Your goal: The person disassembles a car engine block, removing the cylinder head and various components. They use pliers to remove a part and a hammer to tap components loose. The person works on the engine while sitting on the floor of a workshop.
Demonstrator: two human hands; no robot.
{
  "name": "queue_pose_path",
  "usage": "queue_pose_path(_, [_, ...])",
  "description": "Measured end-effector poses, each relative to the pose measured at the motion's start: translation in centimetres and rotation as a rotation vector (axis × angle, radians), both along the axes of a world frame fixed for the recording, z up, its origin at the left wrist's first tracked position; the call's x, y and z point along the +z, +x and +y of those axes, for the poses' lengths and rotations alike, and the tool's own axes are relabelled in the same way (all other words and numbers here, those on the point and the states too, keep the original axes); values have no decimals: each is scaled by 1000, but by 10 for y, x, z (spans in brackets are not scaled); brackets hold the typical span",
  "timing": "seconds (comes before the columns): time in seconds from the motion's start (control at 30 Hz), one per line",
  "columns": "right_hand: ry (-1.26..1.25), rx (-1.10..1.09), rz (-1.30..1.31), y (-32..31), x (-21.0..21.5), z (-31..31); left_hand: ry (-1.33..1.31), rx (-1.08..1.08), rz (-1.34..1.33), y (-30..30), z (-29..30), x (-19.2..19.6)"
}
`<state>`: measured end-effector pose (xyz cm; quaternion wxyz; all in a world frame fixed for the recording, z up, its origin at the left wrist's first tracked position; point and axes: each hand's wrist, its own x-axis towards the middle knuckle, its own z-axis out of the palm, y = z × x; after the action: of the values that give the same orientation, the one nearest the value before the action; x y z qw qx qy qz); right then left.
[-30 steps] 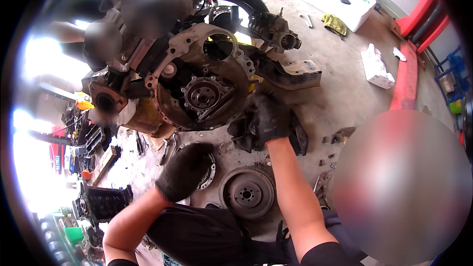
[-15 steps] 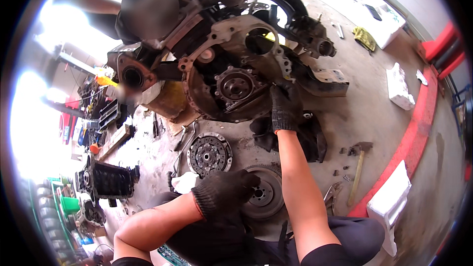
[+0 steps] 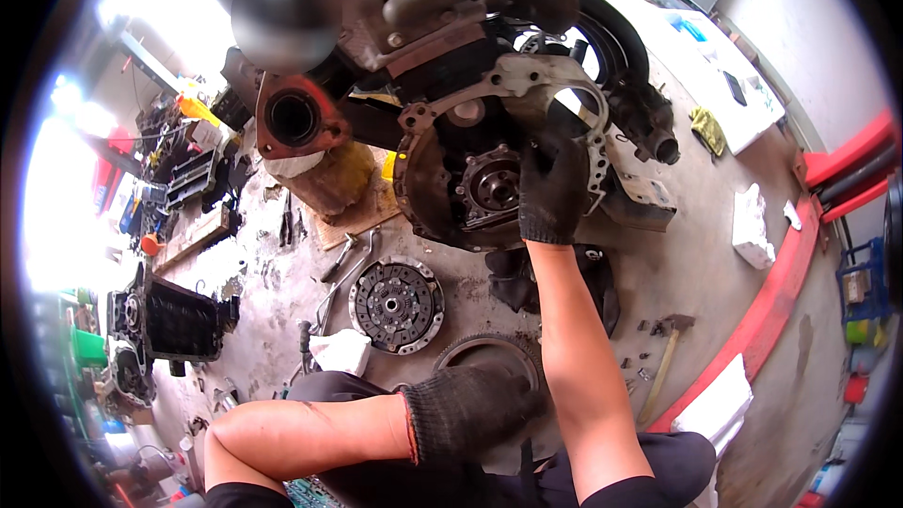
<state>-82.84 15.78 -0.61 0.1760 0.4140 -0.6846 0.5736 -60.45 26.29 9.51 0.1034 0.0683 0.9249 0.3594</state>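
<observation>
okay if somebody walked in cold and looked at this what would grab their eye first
The big greasy engine block at top centre, its round rear plate facing the camera, with the gloved right hand pressed against it beside the bolted hub. Below on the stained concrete floor lies a clutch disc, and the gloved left hand rests on a toothed flywheel near the lower edge.

No pkgs, labels, signs or screens visible.

One engine (image 3: 470, 85), one clutch disc (image 3: 396, 305), one hammer (image 3: 666, 357)
</observation>
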Motion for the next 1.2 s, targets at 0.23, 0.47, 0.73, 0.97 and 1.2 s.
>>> queue_pose_path(0.23, [115, -65, 101, 9, 9, -6, 138, 12, 107, 12, -20, -1])
queue_pose_path(0.47, [188, -35, 81, 10, 11, -4, 313, 98, 405, 17, -18, -31])
queue_pose_path(0.73, [379, -150, 39, 10, 15, -5, 313, 141, 425, 20, -32, -13])
queue_pose_path(0.97, [531, -220, 108, 6, 19, -4, 296, 190, 550, 19, -30, -19])
queue_pose_path(1.2, [599, -186, 63, 12, 23, -6, 358, 264, 602, 18, -27, -17])
